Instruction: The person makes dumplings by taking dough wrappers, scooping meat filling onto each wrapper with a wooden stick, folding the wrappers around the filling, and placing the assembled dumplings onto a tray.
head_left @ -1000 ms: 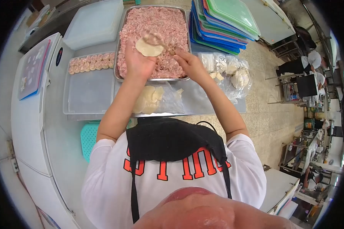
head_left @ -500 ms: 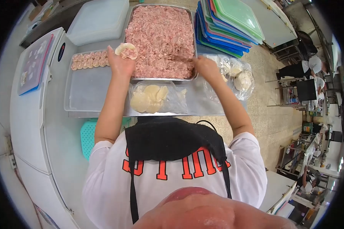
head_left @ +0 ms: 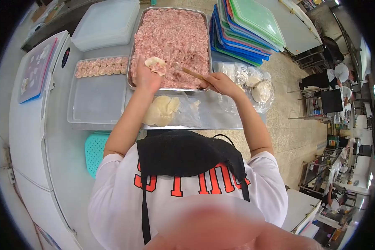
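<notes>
My left hand [head_left: 148,80] holds a round dumpling wrapper [head_left: 155,62] with pink minced meat on it, above the left part of the meat tray. In my right hand [head_left: 221,84] is a wooden spatula [head_left: 192,74], its tip pointing left and close to the wrapper. Beneath both hands, minced meat [head_left: 175,37] fills a large metal tray [head_left: 130,68]. A pile of pale wrappers [head_left: 161,110] lies on a plastic bag just in front of that tray. Filled dumplings [head_left: 102,66] sit in rows at the back of a shallow clear tray [head_left: 96,102] on the left.
Stacked clear containers [head_left: 106,25] stand back left. Coloured lids [head_left: 248,33] are piled back right. Bagged wrappers [head_left: 260,89] lie beside my right forearm. A turquoise perforated basket [head_left: 96,152] is below the table edge. Other people [head_left: 335,74] are farther off at right.
My left hand has moved right with the filled wrapper, over the meat. My right hand has shifted slightly downward, and the spatula's tip now sits nearer the wrapper.
</notes>
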{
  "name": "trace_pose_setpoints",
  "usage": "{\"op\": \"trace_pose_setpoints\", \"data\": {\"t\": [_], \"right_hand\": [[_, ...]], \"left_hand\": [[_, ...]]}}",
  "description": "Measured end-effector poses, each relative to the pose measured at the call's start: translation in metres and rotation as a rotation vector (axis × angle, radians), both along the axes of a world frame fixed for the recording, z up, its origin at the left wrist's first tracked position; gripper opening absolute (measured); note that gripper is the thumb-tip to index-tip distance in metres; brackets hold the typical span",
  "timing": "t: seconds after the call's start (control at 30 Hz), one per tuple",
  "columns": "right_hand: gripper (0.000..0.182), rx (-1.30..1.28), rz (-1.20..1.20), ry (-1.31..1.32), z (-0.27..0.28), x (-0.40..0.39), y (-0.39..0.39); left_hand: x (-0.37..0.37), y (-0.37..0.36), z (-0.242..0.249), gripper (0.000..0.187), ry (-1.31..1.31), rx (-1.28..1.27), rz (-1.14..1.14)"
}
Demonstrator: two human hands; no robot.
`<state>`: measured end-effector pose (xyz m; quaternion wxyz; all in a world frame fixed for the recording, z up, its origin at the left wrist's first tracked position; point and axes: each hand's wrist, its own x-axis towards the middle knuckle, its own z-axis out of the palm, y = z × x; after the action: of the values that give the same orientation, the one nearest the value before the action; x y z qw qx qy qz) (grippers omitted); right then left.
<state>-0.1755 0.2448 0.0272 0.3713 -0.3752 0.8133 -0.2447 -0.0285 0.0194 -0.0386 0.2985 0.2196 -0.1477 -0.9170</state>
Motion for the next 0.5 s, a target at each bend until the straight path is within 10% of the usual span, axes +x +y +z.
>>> {"op": "trace_pose_setpoints", "data": {"t": [0.17, 0.5], "right_hand": [[0.030, -0.454, 0.138, 0.444, -0.014, 0.022, -0.014], [0.023, -0.099, 0.221, 0.920, 0.014, -0.038, -0.006]], "left_hand": [[-0.013, 0.026, 0.032, 0.072, 0.166, 0.136, -0.130], [0.012, -0.010, 0.022, 0.080, 0.080, 0.093, 0.118]]}}
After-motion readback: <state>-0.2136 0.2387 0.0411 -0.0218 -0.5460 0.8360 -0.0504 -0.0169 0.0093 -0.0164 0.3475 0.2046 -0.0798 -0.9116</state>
